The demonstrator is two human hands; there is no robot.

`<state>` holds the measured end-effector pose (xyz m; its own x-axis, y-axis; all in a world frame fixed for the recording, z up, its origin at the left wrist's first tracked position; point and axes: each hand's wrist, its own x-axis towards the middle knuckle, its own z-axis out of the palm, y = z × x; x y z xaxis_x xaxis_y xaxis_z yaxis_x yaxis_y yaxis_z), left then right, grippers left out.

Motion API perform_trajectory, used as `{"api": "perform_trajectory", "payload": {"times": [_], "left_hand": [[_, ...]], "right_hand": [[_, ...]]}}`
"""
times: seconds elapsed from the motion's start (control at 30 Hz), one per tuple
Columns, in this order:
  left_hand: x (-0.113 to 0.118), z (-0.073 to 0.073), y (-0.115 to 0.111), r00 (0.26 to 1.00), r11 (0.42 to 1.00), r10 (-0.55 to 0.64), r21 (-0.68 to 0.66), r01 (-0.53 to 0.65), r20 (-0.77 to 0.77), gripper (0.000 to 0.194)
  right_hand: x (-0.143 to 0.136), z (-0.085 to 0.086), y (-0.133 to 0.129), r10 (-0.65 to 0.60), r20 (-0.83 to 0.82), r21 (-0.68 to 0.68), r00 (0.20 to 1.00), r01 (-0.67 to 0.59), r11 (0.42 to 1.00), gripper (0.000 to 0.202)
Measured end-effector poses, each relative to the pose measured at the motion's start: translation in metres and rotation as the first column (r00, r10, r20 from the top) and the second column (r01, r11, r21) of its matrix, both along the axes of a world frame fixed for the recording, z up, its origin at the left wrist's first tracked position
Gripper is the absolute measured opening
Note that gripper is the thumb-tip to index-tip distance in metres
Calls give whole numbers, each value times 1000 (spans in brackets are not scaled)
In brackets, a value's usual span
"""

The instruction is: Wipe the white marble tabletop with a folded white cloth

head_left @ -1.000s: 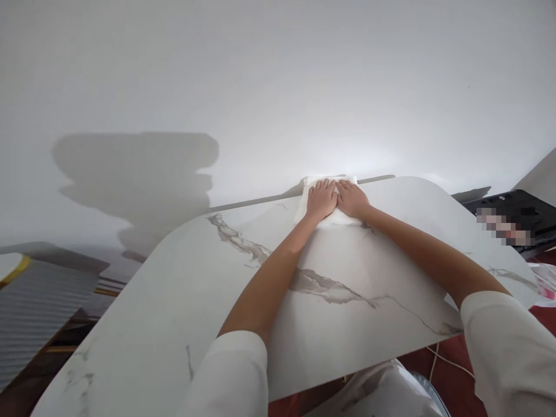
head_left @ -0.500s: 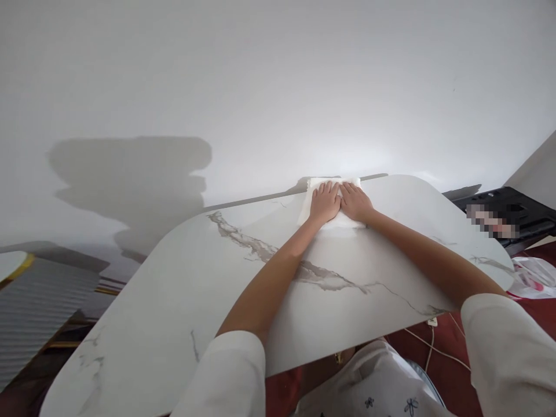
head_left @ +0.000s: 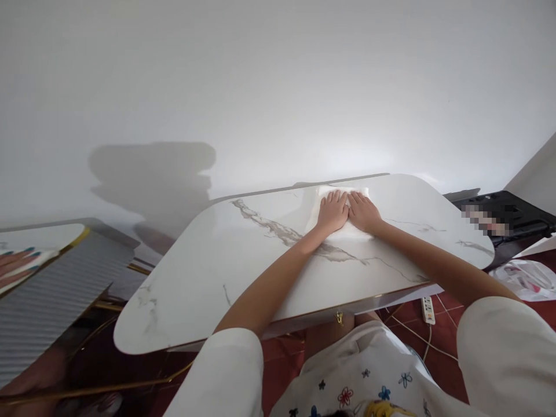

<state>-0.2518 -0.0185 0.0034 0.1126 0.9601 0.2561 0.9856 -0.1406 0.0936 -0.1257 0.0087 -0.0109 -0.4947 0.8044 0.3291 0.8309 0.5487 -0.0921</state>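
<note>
2 hands lay palm down on a white cloth (head_left: 353,230) — left hand (head_left: 333,213) and right hand (head_left: 365,213) side by side, fingers extended toward the wall (head_left: 260,87); grip was unclamped on both, hands flat on the cloth, not closed round it; cloth was spread on the white marbled surface (head_left: 195,272), near its far edge; white sleeves (head_left: 234,365) covered the upper arms; at right, a black case (head_left: 527,209) with a pixelated patch, a plastic bag (head_left: 525,277) lower down; a power strip (head_left: 428,310) lay on the red floor (head_left: 447,315); far left — another person's hand (head_left: 15,262), dark nails, rested over a 2nd table (head_left: 65,234) with a ribbed grey side.
</note>
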Motion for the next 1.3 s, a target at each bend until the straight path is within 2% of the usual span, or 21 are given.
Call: {"api": "perform_trajectory", "payload": {"times": [0.17, 0.33, 0.53, 0.7, 0.83, 0.97, 1.1, 1.3], "left_hand": [[5, 0, -31, 999, 999, 34, -8, -34, 6, 53], [12, 1, -77, 998, 998, 60, -12, -60, 7, 53], [16, 3, -124, 997, 996, 74, -48, -75, -27, 54], [18, 1, -152, 996, 995, 86, -45, -86, -2, 55], [30, -1, -171, 993, 992, 117, -47, -116, 21, 56], [48, -3, -175, 991, 992, 122, -41, -120, 50, 57], [63, 0, -162, 996, 995, 58, -85, -52, 69, 57], [62, 8, -137, 997, 989, -34, -140, 45, 75, 57]], "right_hand": [[5, 3, -31, 12, 17, -13, 1000, -12, 1000, 54], [12, 6, -74, 66, 22, -15, 998, -65, 998, 54], [17, 0, -121, 99, -12, 78, 995, -98, 992, 52], [19, -4, -146, 121, -16, 112, 992, -119, 987, 52], [31, -6, -160, 174, -22, 144, 984, -169, 975, 53], [51, -7, -163, 192, -19, 143, 981, -187, 972, 54], [70, -6, -156, 159, 14, 131, 987, -159, 979, 54], [76, -8, -135, 116, 63, 118, 991, -123, 985, 54]]}}
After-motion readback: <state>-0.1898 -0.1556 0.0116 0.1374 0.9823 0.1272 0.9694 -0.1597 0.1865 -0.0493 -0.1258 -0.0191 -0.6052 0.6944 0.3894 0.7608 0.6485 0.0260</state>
